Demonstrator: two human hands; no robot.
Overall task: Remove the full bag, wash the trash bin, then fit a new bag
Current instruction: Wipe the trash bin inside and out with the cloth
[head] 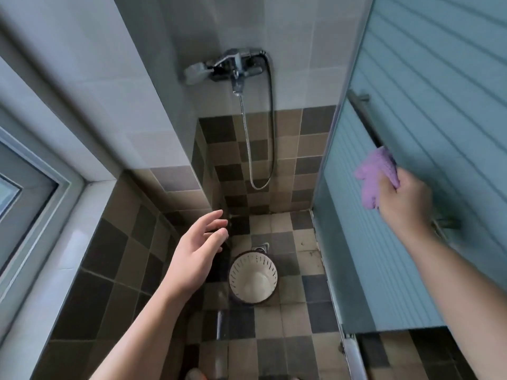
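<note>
A white slotted trash bin (253, 277) stands upright and bagless on the tiled shower floor, near the drain. My left hand (196, 255) hovers open above and to the left of the bin, fingers relaxed, touching nothing. My right hand (403, 198) is raised at the right and grips a purple cloth glove (373, 174) that hangs on the metal handle bar (365, 119) of the frosted glass door.
A chrome shower mixer (233, 65) with a hanging hose (270, 133) is on the back wall. The frosted glass door (428, 133) closes off the right side. A window with a white sill (63, 242) is at the left. A floor drain (260, 246) lies behind the bin.
</note>
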